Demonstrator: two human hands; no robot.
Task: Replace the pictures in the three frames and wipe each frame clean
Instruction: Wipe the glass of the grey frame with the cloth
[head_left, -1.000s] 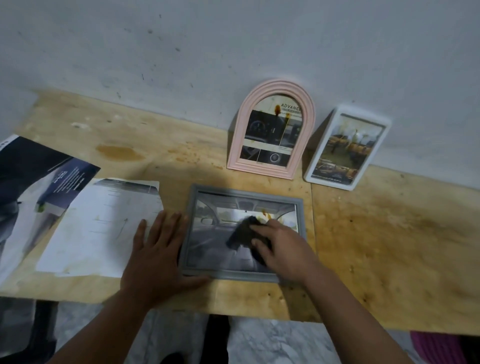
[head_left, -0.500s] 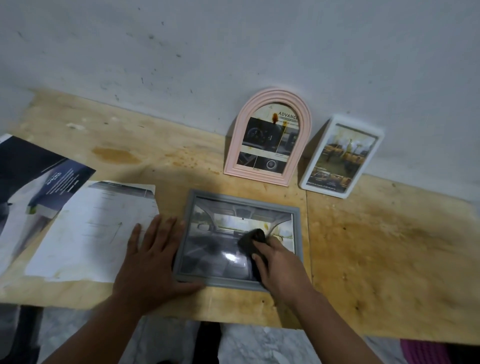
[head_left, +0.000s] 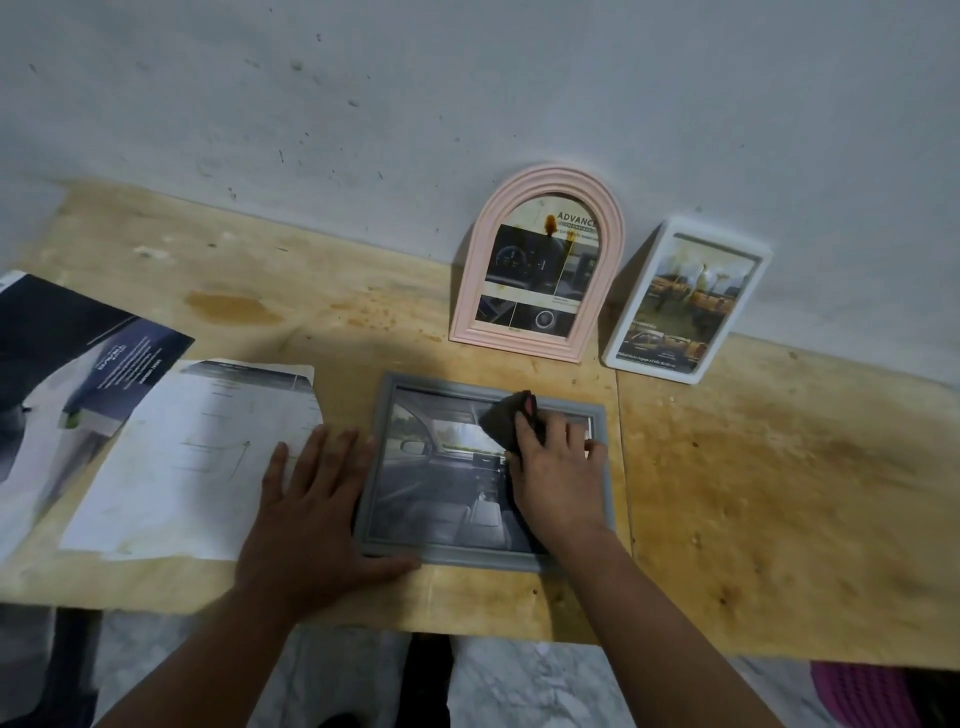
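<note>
A grey rectangular frame (head_left: 379, 457) with a car-interior picture lies flat on the wooden table (head_left: 779, 493). My right hand (head_left: 558, 478) presses a dark cloth (head_left: 506, 418) against the glass near the frame's upper right, fingers laid over the cloth. My left hand (head_left: 311, 514) lies flat on the table at the frame's left edge, thumb along its lower border. A pink arched frame (head_left: 483, 260) and a white rectangular frame (head_left: 691, 301) lean against the wall behind, each with a picture inside.
Loose paper sheets (head_left: 192, 457) and a dark brochure (head_left: 67, 353) lie on the left of the table. The table's front edge runs just below my wrists. A pink object (head_left: 862, 696) shows under the table at the lower right.
My right hand slid the cloth from the lower right of the glass up toward the frame's top right. My left hand stayed put at the left edge.
</note>
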